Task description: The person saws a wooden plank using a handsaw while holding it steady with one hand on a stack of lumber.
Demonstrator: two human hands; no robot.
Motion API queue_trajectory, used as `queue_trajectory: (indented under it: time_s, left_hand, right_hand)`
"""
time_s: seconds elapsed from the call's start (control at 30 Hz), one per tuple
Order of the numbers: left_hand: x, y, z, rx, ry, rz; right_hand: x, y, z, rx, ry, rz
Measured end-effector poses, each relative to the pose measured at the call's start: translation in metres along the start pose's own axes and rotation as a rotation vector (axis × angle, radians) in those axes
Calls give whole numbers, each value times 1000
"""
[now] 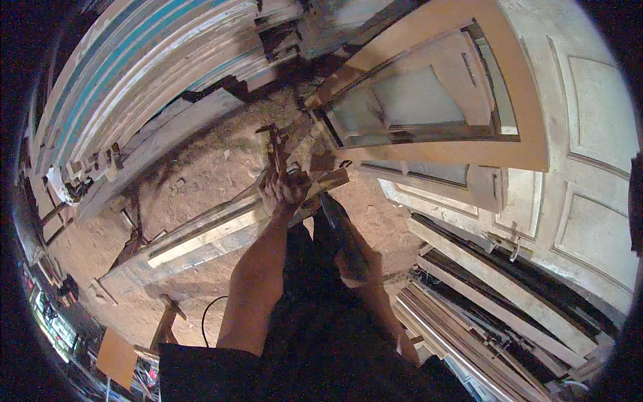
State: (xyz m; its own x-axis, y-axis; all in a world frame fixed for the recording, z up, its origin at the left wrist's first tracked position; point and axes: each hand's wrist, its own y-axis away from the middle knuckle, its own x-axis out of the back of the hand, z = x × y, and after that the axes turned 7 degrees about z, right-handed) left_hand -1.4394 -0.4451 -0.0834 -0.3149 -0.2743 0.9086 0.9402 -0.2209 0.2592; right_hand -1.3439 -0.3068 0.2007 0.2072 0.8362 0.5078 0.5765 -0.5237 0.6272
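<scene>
My left hand [284,190] rests at the near side of a long pale wooden board [207,238], its fingers bent. What they close on is hard to make out. Just beyond those fingers, a clamp-like piece [273,142] sticks up. My right hand [358,266] is wrapped round a dark, elongated tool [333,218], which looks like a power tool. Its narrow end points at a short wooden block [330,181] beside my left hand; whether they touch cannot be told.
Stacked long boards [147,74] fill the far left. A wooden frame with panes [536,127] leans against a white panelled door [599,114] on the right. More planks [495,288] lie at the lower right. A small wooden stand [164,321] is on the dirt floor [201,177].
</scene>
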Motion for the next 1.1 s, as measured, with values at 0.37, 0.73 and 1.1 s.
queue_trajectory:
  time_s: [0.37,0.73,1.1]
  left_hand:
    - [3,5,-5,-2,-22,19]
    - [-3,6,-9,-46,-27,12]
    - [0,6,-11,-119,-52,-11]
  right_hand:
    - [2,14,2,84,-106,8]
    - [50,88,26,9,-72,-53]
    - [37,54,0,90,-195,22]
